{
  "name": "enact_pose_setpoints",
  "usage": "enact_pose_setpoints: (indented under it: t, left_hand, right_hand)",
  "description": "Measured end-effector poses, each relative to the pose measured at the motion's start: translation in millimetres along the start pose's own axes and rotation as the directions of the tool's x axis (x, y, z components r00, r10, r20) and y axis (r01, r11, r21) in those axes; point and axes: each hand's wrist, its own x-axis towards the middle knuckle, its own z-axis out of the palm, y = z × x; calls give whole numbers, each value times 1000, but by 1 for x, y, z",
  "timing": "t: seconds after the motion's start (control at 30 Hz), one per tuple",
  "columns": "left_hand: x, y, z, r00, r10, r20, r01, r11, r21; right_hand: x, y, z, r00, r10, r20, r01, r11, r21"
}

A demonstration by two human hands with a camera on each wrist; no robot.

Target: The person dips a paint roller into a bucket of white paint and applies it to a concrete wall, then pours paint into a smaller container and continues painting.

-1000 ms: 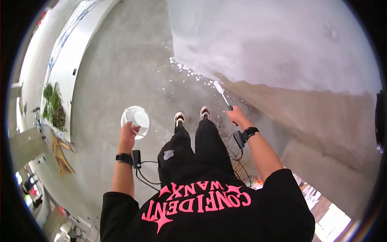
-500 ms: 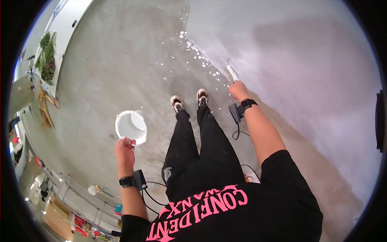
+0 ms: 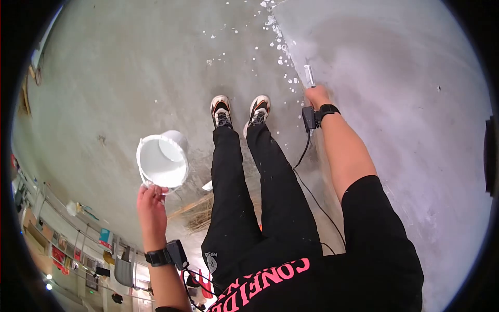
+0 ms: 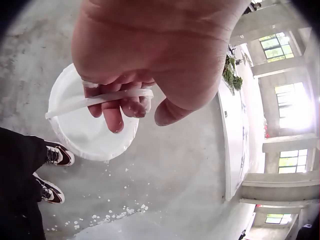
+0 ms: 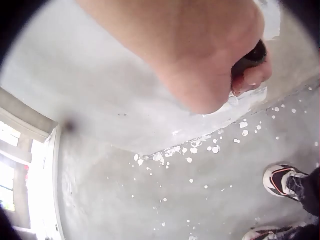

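My left hand (image 3: 152,210) holds up a white bucket (image 3: 179,139) by its thin handle (image 4: 75,105), fingers curled under it. The bucket hangs with its mouth tipped towards the head camera, and its inside looks white. At the upper right, my right hand (image 3: 318,95) grips a small paint roller by its black handle (image 5: 256,56), mostly hidden inside the fist. The white roller head (image 3: 310,75) points away from me, overlapping the foot of the wall (image 3: 384,109) in the head view. Fresh white shows on the wall low down beside the fist in the right wrist view.
White paint drops (image 3: 280,47) dot the grey floor (image 3: 130,73) along the wall's base. My shoes (image 3: 220,106) stand close to that wall. A dark cable (image 3: 322,208) hangs from the right wrist. Shelves with mixed goods (image 3: 62,249) are at the lower left.
The right hand and roller have moved forward along the wall's base, farther from my body. The bucket stays in the left hand, its mouth now tipped more towards the head camera. The view has turned.
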Motion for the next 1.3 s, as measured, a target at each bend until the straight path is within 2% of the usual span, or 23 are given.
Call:
enact_pose_setpoints:
  t: [0.07, 0.13, 0.2, 0.23, 0.27, 0.3, 0.37, 0.4, 0.43, 0.5, 0.53, 0.63, 0.73, 0.8, 0.93, 1.0, 1.07, 1.1, 1.17, 1.23, 1.3]
  left_hand:
    - [1, -4, -4, 999, -10, 33, 10, 1000, -27]
    - [2, 0, 7, 998, 39, 38, -41, 998, 38]
    - [4, 6, 13, 994, 76, 73, -76, 997, 7]
    - [5, 10, 16, 994, 81, 79, -81, 997, -3]
    - [6, 15, 19, 992, 87, 87, -86, 996, -13]
    - [9, 20, 21, 990, 97, 102, -95, 995, -32]
    - [10, 21, 23, 987, 100, 128, -95, 995, -44]
    - [12, 21, 25, 985, 101, 138, -93, 994, -58]
    - [16, 22, 28, 984, 100, 148, -92, 994, -59]
    - [20, 18, 34, 976, 126, 180, -120, 992, -43]
    - [25, 14, 38, 977, 119, 179, -114, 993, -39]
    - [33, 17, 53, 975, 121, 187, -120, 993, -13]
    - [30, 16, 71, 979, 122, 164, -138, 986, 90]
    - [30, 8, 73, 970, 103, 218, -128, 987, 100]
    - [30, 12, 87, 979, 80, 189, -111, 980, 163]
    - [28, 13, 92, 983, 42, 178, -82, 971, 224]
    - [20, 3, 102, 980, 49, 195, -90, 974, 207]
    - [16, 0, 107, 975, 54, 215, -95, 978, 185]
    - [8, 0, 113, 972, 55, 230, -100, 976, 193]
    - [2, 2, 116, 965, 57, 257, -106, 978, 180]
    - [0, 7, 115, 960, 66, 271, -112, 981, 157]
  right_hand:
    - [-25, 2, -12, 1000, 24, -20, -24, 1000, -17]
    - [-57, 11, -34, 1000, 15, -7, -14, 1000, 18]
    - [-84, 30, -52, 992, -75, -99, 65, 993, -101]
    - [-106, 38, -68, 998, 19, -66, -23, 998, -63]
    - [-99, 73, -67, 983, -63, -170, 45, 993, -105]
    - [-114, 90, -76, 972, -103, -211, 74, 987, -143]
    - [-182, 87, -108, 992, 41, -122, -46, 998, -39]
    - [-192, 100, -107, 990, 45, -134, -49, 998, -28]
    - [-196, 110, -104, 979, -17, -205, 5, 998, -61]
    - [-196, 123, -96, 933, -154, -324, 112, 983, -146]
    - [-185, 123, -90, 935, -149, -321, 106, 983, -148]
    - [-140, 86, -63, 944, -178, -278, 136, 977, -165]
    - [-75, 44, -32, 959, -180, -219, 137, 971, -197]
    - [-39, 27, -11, 964, -193, -185, 157, 969, -193]
    - [-5, 5, 10, 974, -177, -141, 154, 975, -159]
    - [-19, 3, -2, 977, -168, -132, 147, 977, -157]
    - [-42, 12, -25, 986, -132, -101, 120, 987, -110]
    - [-31, 43, -23, 965, -207, -158, 191, 975, -113]
    - [-68, 74, -46, 933, -273, -236, 207, 941, -269]
    - [-104, 111, -68, 896, -338, -289, 253, 922, -293]
    - [-159, 119, -96, 920, -277, -277, 203, 942, -268]
